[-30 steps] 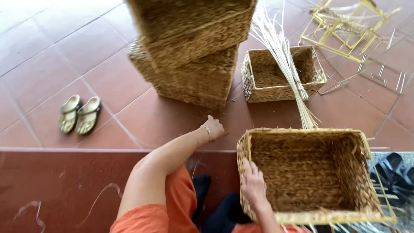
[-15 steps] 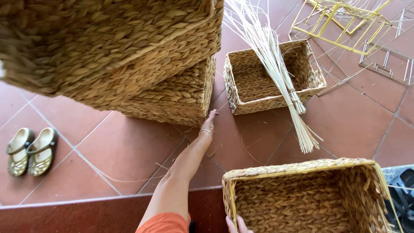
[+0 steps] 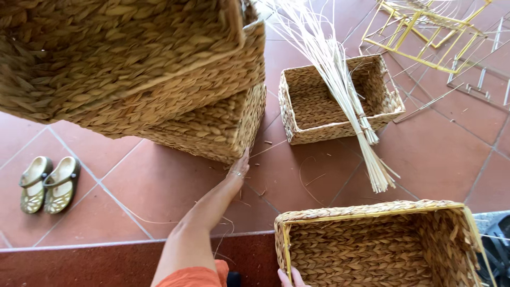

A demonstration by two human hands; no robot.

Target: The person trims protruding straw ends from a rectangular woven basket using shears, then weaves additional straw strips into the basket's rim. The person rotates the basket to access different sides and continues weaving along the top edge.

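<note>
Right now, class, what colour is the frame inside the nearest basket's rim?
Yellow: the frame lines the nearest basket, clearest in the head view.

Terracotta tile floor [image 3: 159, 186]: woven baskets [image 3: 218, 130] (stacked), sandals [image 3: 48, 183], reed bundle [image 3: 366, 154], yellow wire frames [image 3: 425, 37].

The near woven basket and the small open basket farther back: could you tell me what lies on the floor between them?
In the head view, only red floor tiles with a few loose strands, plus the splayed lower end of the pale reed bundle.

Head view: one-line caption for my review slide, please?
Left hand touches the bottom of the stacked woven baskets on the tiled floor; right hand grips the open basket.
</note>
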